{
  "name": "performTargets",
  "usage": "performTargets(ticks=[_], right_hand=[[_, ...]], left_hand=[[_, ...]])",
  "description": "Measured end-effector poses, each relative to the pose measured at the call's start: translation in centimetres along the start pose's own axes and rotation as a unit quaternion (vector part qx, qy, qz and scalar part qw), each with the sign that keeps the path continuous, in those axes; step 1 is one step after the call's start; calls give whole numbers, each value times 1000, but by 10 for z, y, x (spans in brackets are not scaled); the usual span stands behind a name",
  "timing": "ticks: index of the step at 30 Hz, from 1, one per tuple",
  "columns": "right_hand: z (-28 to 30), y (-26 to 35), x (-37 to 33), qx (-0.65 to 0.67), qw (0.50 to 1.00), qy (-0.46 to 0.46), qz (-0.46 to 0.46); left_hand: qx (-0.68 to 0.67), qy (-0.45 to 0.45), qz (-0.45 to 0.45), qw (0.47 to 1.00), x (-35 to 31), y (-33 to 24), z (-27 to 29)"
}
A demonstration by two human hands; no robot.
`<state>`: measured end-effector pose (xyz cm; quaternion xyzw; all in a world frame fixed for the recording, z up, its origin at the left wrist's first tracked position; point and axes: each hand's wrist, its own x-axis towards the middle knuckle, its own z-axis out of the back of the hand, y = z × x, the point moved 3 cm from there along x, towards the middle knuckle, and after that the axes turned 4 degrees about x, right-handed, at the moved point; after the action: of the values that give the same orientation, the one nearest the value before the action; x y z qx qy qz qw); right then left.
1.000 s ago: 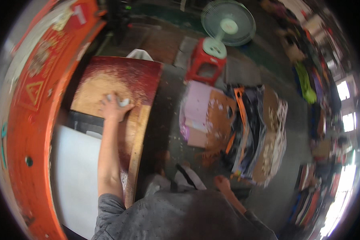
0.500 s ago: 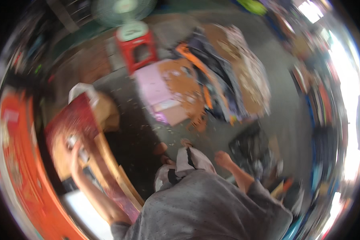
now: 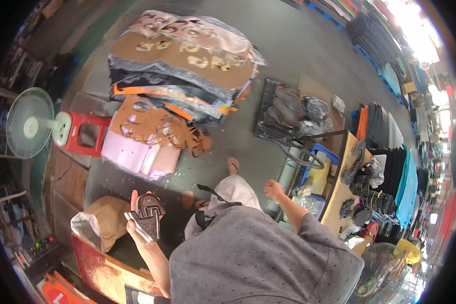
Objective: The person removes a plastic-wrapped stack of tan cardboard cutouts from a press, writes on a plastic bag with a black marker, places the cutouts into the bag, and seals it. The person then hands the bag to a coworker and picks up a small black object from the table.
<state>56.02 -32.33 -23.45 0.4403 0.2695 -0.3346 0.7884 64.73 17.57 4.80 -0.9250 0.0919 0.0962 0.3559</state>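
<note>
My left hand (image 3: 143, 234) holds a dark brown cutting die (image 3: 150, 210) with raised bars and a pale silvery edge. The fingers wrap round its side, and the die is off any surface. Just below it lies the worn reddish wooden tabletop (image 3: 99, 271); a brown paper sack (image 3: 109, 218) stands beside it. At my right side hangs my right hand (image 3: 274, 190), fingers curled in, with no object visible in it. It is nearest to a metal-framed table (image 3: 334, 205).
Ahead on the floor lie stacked sheets (image 3: 177, 55) and brown cut-out sheets (image 3: 147, 124). A red stool (image 3: 86, 134) and a fan (image 3: 31, 123) stand at left. Dark soles and plastic bags fill a black crate (image 3: 263, 109). Another fan (image 3: 382, 271) stands at right.
My view has swung to the right. The left hand has come up from the wooden tabletop with the cutting die in it. My right hand stays curled at my side.
</note>
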Motion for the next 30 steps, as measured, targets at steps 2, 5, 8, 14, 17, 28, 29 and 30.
performTargets(ticks=[2, 5, 8, 14, 17, 28, 29, 30], right_hand=[[24, -26, 26, 57, 998, -12, 0], [66, -42, 69, 175, 982, 52, 51], [113, -36, 106, 229, 963, 141, 12], [146, 70, 168, -16, 974, 227, 4], [109, 148, 157, -96, 963, 245, 57], [-202, 381, -32, -141, 860, 356, 338], [-235, 382, -62, -120, 856, 389, 318], [-266, 380, -93, -104, 850, 419, 302]], left_hand=[[-26, -32, 54, 998, 37, 26, -21], [-54, -57, 83, 993, 82, 66, -47], [-66, -138, 44, 987, 91, 106, -53], [-198, -213, -107, 951, 14, 135, -38], [-214, -266, -186, 921, -52, 116, -15], [-230, -95, -331, 910, -188, 58, 124], [-243, -69, -350, 902, -199, 55, 135], [-237, -67, -360, 900, -209, 52, 147]])
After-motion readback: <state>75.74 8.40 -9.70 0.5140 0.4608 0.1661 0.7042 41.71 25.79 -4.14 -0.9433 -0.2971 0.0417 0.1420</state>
